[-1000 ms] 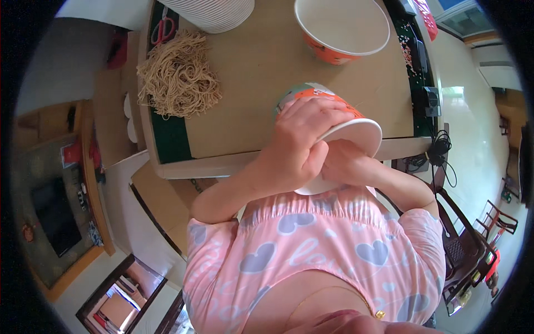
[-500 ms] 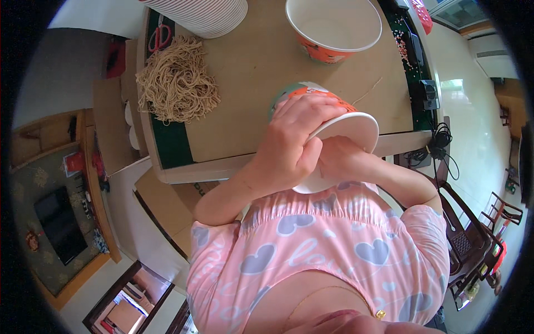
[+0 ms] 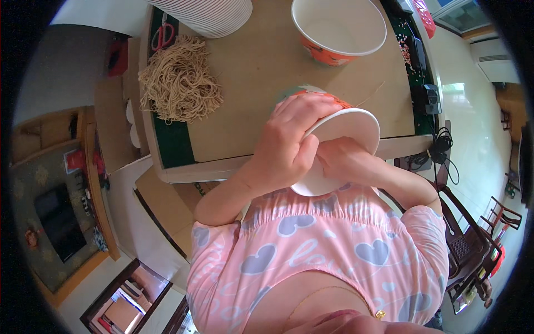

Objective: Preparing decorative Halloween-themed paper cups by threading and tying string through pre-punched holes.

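A paper tub (image 3: 359, 125) with a white inside and an orange and green printed outside is tilted at the table's near edge, its mouth facing me. My left hand (image 3: 292, 131) is closed around its outer side, the thumb bent at the rim. My right hand (image 3: 342, 158) reaches inside the tub; its fingertips are hidden there. A second such tub (image 3: 339, 33) stands upright on the table beyond. To the left lies a heap of tan string (image 3: 181, 80), with red-handled scissors (image 3: 162, 38) behind it.
A stack of white tubs (image 3: 208, 16) lies at the far left. A loose bit of string (image 3: 371, 94) rests on the cardboard table cover (image 3: 245, 61). Black power adapters (image 3: 429, 99) and coiled cables (image 3: 439, 142) are at the right edge. An open carton (image 3: 114, 125) stands left of the table.
My right hand has shifted slightly inside the tub, and the tub has tilted a little. My left hand keeps its hold. The whole view has shifted slightly.
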A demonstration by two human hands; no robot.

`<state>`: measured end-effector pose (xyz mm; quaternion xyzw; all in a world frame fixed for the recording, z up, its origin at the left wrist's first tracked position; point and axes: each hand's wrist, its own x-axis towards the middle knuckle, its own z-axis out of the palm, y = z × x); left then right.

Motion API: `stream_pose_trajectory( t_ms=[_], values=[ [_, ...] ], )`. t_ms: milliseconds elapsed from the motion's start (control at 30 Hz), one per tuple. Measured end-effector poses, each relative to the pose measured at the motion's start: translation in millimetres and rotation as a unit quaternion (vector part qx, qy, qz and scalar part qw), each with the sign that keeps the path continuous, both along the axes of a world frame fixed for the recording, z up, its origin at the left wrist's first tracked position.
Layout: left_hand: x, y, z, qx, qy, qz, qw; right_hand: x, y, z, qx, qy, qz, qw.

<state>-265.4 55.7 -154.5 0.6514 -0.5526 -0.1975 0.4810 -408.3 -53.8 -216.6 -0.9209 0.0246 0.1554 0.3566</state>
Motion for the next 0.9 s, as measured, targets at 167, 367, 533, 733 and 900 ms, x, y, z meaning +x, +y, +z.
stream_pose_trajectory(
  t_ms=[167, 367, 533, 733, 900],
  values=[
    [0.8, 1.0, 2.9, 0.008, 0.008, -0.011, 1.000, -14.4, 0.5, -2.3, -0.020, -0.054, 0.031, 0.998],
    [-1.3, 1.3, 2.2, 0.004, -0.007, -0.019, 1.000, -12.0, -0.4, 3.8, 0.015, -0.067, 0.020, 0.997],
    [-5.4, 0.2, 2.3, 0.000, -0.018, -0.021, 1.000, -11.2, 9.1, -10.3, 0.180, 0.110, -0.171, 0.962],
    [-5.6, 0.7, 0.4, -0.001, 0.006, -0.003, 1.000, -19.4, 0.4, 16.4, -0.040, -0.053, 0.082, 0.994],
    [-5.6, 1.0, 0.8, 0.000, -0.008, -0.005, 1.000, -20.5, 3.5, 6.9, -0.047, -0.146, 0.053, 0.987]
  ],
)
